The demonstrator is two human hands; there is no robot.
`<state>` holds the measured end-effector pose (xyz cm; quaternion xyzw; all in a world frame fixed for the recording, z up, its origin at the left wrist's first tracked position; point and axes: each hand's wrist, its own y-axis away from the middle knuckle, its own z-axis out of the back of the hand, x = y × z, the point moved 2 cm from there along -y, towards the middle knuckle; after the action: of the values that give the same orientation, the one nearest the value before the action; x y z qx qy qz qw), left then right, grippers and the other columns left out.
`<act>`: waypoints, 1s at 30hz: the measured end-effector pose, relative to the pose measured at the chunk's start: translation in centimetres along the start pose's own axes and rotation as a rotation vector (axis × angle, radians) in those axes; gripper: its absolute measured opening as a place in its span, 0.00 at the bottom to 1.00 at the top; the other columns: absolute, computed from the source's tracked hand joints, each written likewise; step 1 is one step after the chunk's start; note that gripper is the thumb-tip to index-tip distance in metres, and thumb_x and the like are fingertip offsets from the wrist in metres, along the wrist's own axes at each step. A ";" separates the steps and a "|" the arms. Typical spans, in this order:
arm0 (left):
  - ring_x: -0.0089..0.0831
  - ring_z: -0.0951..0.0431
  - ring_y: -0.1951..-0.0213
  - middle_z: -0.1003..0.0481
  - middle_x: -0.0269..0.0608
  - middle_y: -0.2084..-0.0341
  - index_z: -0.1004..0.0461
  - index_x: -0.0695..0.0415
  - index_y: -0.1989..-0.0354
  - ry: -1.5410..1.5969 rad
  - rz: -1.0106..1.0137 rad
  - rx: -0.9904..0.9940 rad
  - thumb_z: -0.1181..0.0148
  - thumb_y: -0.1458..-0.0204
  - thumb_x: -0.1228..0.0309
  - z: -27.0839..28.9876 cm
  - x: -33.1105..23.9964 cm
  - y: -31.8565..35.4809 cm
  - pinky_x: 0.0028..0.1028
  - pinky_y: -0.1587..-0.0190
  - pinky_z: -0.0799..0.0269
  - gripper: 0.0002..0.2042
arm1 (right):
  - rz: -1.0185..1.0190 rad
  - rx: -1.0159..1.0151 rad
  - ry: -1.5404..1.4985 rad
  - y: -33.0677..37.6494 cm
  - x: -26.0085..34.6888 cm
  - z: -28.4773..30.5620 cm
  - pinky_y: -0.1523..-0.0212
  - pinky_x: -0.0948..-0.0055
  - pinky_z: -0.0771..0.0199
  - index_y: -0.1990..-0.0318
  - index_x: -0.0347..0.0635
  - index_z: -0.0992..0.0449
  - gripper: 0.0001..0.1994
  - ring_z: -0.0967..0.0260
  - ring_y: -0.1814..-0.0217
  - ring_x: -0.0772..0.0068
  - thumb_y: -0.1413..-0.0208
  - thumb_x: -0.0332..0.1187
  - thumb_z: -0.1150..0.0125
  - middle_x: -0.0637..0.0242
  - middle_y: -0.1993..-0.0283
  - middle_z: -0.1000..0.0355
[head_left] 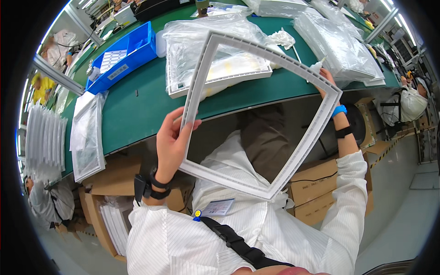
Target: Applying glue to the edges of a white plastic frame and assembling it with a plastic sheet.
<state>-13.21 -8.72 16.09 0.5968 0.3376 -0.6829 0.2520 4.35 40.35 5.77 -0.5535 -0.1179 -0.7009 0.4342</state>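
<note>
Pinching white four-sided plastic frame (308, 144) at centre with bare left hand (170, 143); clasping upper-right corner with partly hidden bare right hand (327, 75), near green flat tabletop (130, 117).

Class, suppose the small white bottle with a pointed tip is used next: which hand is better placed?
Probably the right hand: it is right beside the bottle, though whether it grips it is unclear. The left hand holds the opposite side of the white rectangular plastic frame.

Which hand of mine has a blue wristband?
Your right hand: a blue band circles its wrist. Your left hand, gripping the white frame, has only black bands.
</note>
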 end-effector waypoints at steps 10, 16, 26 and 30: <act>0.34 0.23 0.53 0.27 0.51 0.52 0.39 0.67 0.45 0.093 0.013 -0.109 0.52 0.42 0.81 -1.6 5.5 6.4 0.26 0.50 0.29 0.16 | 0.127 -0.254 0.133 2.0 16.8 -0.7 0.60 0.81 0.32 0.58 0.37 0.23 0.09 0.30 0.61 0.80 0.42 0.31 0.45 0.69 0.62 0.25; 0.32 0.22 0.54 0.24 0.48 0.57 0.38 0.68 0.46 0.103 0.022 -0.278 0.52 0.43 0.82 -1.7 8.9 8.9 0.20 0.58 0.29 0.16 | 0.363 0.138 0.450 -4.9 25.5 -8.5 0.62 0.70 0.28 0.61 0.38 0.25 0.19 0.27 0.63 0.68 0.50 0.47 0.37 0.59 0.64 0.24; 0.36 0.23 0.53 0.26 0.51 0.53 0.39 0.69 0.46 0.151 -0.037 -0.315 0.53 0.43 0.82 -1.3 9.2 9.0 0.24 0.52 0.29 0.16 | 0.368 0.137 0.679 -8.9 23.0 -16.8 0.70 0.60 0.29 0.71 0.41 0.24 0.13 0.28 0.72 0.49 0.48 0.41 0.43 0.54 0.77 0.27; 0.37 0.23 0.52 0.27 0.53 0.53 0.40 0.69 0.45 0.146 -0.023 -0.311 0.53 0.43 0.82 -1.0 9.3 9.1 0.26 0.51 0.29 0.16 | 0.302 0.153 0.538 -5.9 22.9 -13.1 0.75 0.73 0.32 0.67 0.38 0.25 0.09 0.27 0.76 0.70 0.45 0.36 0.43 0.61 0.80 0.28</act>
<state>-7.29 -13.25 5.42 0.5948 0.4631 -0.5801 0.3084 -9.07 24.42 22.98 -0.3252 0.0325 -0.7388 0.5893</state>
